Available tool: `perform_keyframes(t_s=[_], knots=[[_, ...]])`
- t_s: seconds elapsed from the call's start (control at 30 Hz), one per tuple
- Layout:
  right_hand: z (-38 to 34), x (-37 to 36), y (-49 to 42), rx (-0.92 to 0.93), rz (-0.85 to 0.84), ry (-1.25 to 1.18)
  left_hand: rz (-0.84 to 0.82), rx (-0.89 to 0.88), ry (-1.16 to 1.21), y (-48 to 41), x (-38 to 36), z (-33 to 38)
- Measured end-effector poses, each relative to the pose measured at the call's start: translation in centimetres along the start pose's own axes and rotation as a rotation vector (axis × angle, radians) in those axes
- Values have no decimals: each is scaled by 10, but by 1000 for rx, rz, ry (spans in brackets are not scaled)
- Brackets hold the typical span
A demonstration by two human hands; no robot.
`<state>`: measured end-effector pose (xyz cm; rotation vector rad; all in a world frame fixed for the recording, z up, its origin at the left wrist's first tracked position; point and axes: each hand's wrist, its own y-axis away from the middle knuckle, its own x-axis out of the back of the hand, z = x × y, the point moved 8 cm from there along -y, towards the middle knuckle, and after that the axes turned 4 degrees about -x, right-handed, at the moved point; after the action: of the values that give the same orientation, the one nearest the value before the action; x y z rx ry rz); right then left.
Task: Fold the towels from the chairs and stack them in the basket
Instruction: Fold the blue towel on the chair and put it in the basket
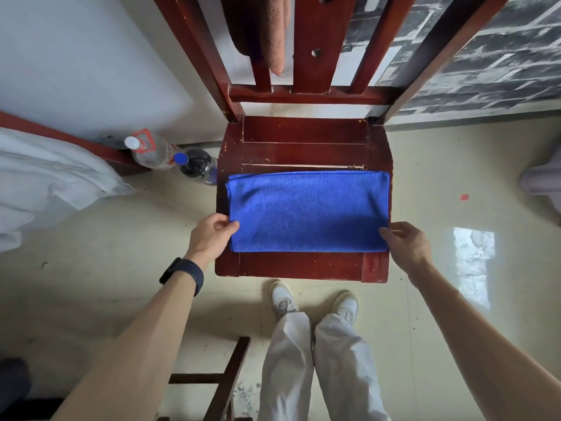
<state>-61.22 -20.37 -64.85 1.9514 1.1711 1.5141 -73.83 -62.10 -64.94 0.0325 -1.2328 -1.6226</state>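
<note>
Blue microfibre towel [308, 211], folded into a flat wide rectangle, lies on the front half of the dark red wooden chair seat [303, 138]; its far long edge shows a stitched hem, its near long edge runs parallel to the seat's front rim and stops short of it, and its nap looks smooth with only slight rumpling at the left end. The towel's left and right ends reach almost to the seat's side rails. Left hand [209, 235], wearing a dark band on the wrist, pinches the towel's near left corner between thumb and fingers. Right hand [405, 243] pinches the near right corner in like manner, thumb on top. A second, rust-orange terry towel [274, 31] hangs over the chair's slatted backrest, above the seat's rear. On the floor just left of the seat stand two plastic bottles: a clear one with a white cap [150, 148] and a dark one with a blue cap [195, 165], touching each other. White shoes and pale trousers stand directly before the seat's front rim. No part of a basket is identifiable.
</note>
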Motion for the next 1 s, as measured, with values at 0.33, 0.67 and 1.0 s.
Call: perform_keyframes(t_s=[0.33,0.67,1.0], knots=[[18,-3,13,-10,-8,11,-107,67,68,14,-15,-14],[26,-4,13,-35,44,35,-36,88,161,16,-8,-19],[-91,-57,28,779,368,499,442,-690,-565,17,-35,76]])
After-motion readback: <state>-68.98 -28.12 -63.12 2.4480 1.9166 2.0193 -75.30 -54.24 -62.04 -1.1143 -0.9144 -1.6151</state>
